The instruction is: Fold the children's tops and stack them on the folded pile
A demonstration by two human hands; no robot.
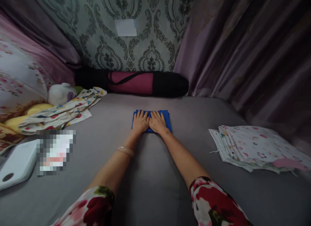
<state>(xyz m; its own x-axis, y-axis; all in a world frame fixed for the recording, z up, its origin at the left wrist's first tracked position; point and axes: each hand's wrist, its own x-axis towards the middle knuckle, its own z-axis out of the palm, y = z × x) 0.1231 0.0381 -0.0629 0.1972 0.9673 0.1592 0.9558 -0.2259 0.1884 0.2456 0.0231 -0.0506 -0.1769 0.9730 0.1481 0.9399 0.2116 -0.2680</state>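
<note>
On blue cloth (167,118), hands (141,123) (157,123) (flat).

One head-worn view, looking forward and down over grey sheet (102,135); sleeves (215,201) close, patterned wall (152,44) farthest.

The left hand (141,123) and right hand (157,123) lie flat, side by side, backs upward, on a folded blue cloth (168,116). The cloth rests on a gray sheet (111,114). A pale bracelet (125,150) is located behind the left hand. Right of the hands: a stack of folded printed cloths (257,145). Left of the hands: a loose patterned cloth (63,114), beside a white plush toy (60,94). Beyond the hands: a long black-and-pink bag (133,83), positioned along a patterned wall (153,59).
</note>
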